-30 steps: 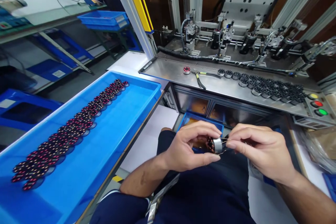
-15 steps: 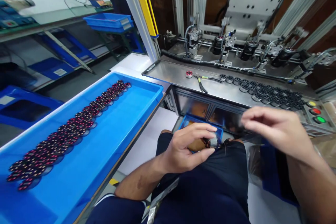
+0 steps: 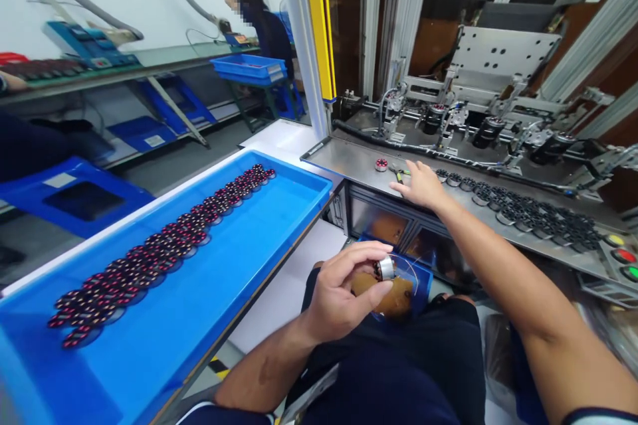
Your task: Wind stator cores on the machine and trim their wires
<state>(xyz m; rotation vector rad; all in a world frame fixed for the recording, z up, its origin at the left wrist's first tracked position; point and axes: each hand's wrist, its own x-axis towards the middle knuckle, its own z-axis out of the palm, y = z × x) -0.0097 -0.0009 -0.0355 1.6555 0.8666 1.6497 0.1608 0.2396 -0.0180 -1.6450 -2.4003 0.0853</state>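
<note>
Lying by right grip (image 3: 423, 184): the pliers (image 3: 398, 174), at its thumb-and-forefinger side, left of the palm; I cannot tell if the skin touches them.
Axis of pliers: the head points away to the left; one handle runs right, beneath the fingers, the other comes toward the thumb, so they make a V partly hidden from me.
Nearer hand: the right one, clearly; left grip (image 3: 343, 292) is well apart, nearer to the body.
State of right grip: fingers spread wide; I see nothing held in it.
State of left grip: thumb and fingers curved, pinching the metal part (image 3: 386, 269) at their tips.
Shape of metal part: short cylinder, smooth silvery side, darker end toward the palm; thin copper-coloured wire (image 3: 415, 273) curves out from it, right of left grip.
Material of pliers: handles black and yellow-green, in my judgement plastic or rubber.
Around right grip: flat steel surface (image 3: 341, 155); one red-topped round part (image 3: 381, 165) left beyond the pliers; many black spoked parts (image 3: 528, 212) to the right.
Left of left grip: smooth blue tray (image 3: 259, 232), with black and red round parts (image 3: 164, 239) in a slanting band.
</note>
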